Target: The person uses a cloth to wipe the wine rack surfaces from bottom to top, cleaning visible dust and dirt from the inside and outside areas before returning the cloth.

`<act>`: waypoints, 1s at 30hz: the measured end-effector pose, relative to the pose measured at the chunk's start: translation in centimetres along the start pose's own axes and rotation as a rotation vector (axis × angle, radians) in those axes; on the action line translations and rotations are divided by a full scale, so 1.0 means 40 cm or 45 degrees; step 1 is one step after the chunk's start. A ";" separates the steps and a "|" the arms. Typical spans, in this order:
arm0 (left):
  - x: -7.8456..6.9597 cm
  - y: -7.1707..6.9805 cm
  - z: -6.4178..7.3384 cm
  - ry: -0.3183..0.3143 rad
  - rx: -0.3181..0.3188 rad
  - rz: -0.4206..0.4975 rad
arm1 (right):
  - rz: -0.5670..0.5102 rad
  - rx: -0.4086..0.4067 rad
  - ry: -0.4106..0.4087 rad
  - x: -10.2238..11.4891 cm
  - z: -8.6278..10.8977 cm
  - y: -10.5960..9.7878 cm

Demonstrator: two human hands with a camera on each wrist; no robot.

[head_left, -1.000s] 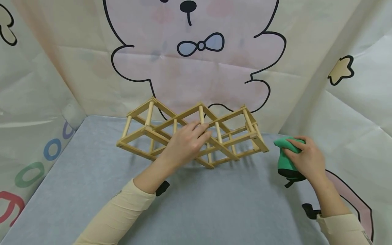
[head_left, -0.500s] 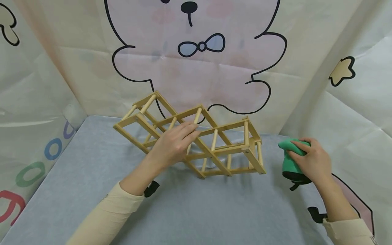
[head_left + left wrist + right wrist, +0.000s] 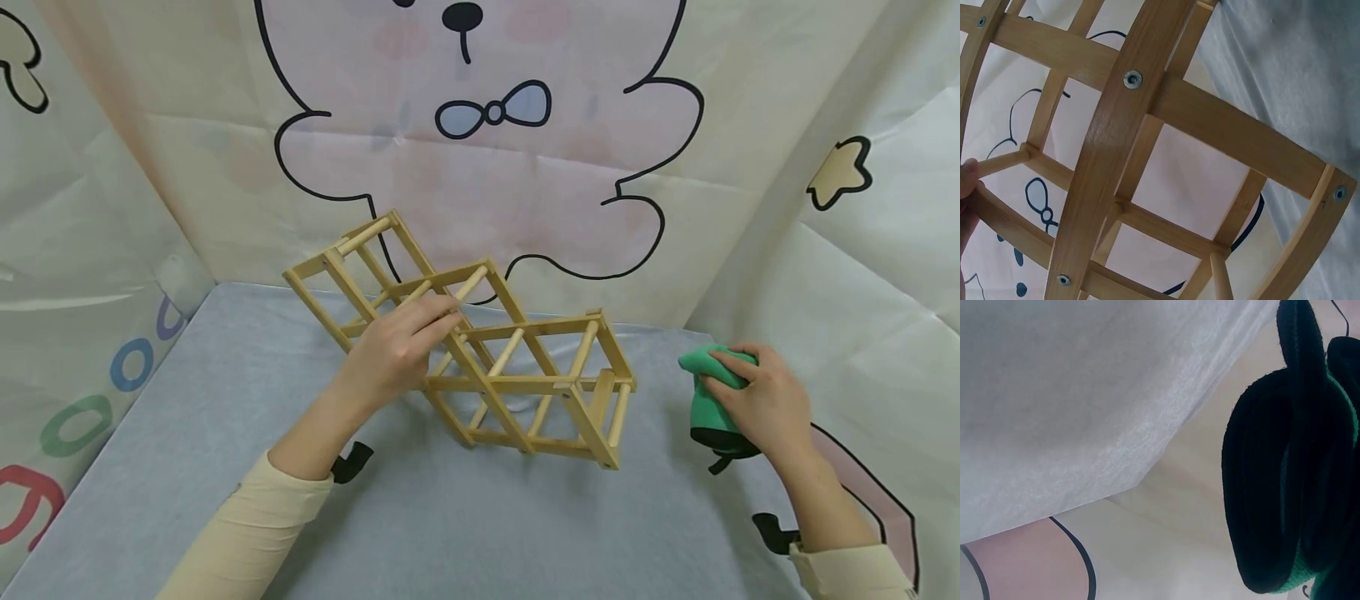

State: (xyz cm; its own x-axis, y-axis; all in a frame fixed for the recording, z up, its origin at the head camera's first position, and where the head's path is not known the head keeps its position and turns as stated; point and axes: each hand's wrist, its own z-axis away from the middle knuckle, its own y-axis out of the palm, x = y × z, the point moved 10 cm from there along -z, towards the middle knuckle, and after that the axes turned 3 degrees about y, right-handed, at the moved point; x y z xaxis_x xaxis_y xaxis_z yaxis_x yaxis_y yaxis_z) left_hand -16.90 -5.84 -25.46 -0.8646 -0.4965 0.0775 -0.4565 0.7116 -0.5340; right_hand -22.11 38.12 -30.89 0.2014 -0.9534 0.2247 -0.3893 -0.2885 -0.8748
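Observation:
A lattice rack of pale wooden slats and round dowels (image 3: 527, 385), like a folding wine rack, stands tilted in the head view, its left end higher than its right. My left hand (image 3: 397, 352) grips its upper middle part, with the fingers over a top bar. In the left wrist view, the slats (image 3: 1107, 137) with metal rivets fill most of the picture, and fingertips (image 3: 967, 178) show at the left edge. Off to the right, my right hand (image 3: 768, 408) pinches a bunched green cloth (image 3: 712, 408) with a black edge. Its black folds and loop (image 3: 1266, 481) loom close in the right wrist view.
A light blue cloth (image 3: 465, 533) covers the table. Pale printed sheets form walls on three sides, and the back sheet (image 3: 487, 183) with a bear drawing rises close behind the rack. The right sheet (image 3: 885, 317) is near my right hand.
My left hand has moved left and toward me, turning and tilting the rack: its left end rose and its right end came lower and nearer. My right hand shifted slightly right with the cloth.

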 end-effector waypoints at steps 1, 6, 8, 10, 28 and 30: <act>0.003 -0.002 0.001 -0.003 -0.004 0.003 | -0.003 -0.002 0.000 0.000 0.001 0.001; 0.018 -0.008 0.008 -0.016 -0.030 0.034 | -0.020 -0.035 -0.028 0.009 0.009 0.001; 0.023 -0.011 0.012 -0.020 -0.044 0.044 | -0.024 -0.058 -0.059 0.019 0.013 -0.001; 0.027 -0.012 0.015 -0.029 -0.064 0.055 | -0.033 -0.082 -0.088 0.029 0.016 -0.005; 0.003 0.004 0.038 -0.128 -0.121 0.041 | -0.067 -0.191 -0.241 0.084 0.048 -0.042; 0.006 0.001 0.039 -0.122 -0.133 0.039 | -0.064 -0.199 -0.252 0.088 0.050 -0.045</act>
State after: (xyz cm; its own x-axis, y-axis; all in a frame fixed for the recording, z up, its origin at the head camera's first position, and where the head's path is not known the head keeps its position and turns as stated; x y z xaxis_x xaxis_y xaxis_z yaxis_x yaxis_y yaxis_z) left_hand -16.80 -6.69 -26.78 -0.8567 -0.5154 -0.0211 -0.4539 0.7725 -0.4441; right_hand -18.93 35.47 -29.39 0.3901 -0.9060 0.1642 -0.5053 -0.3597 -0.7844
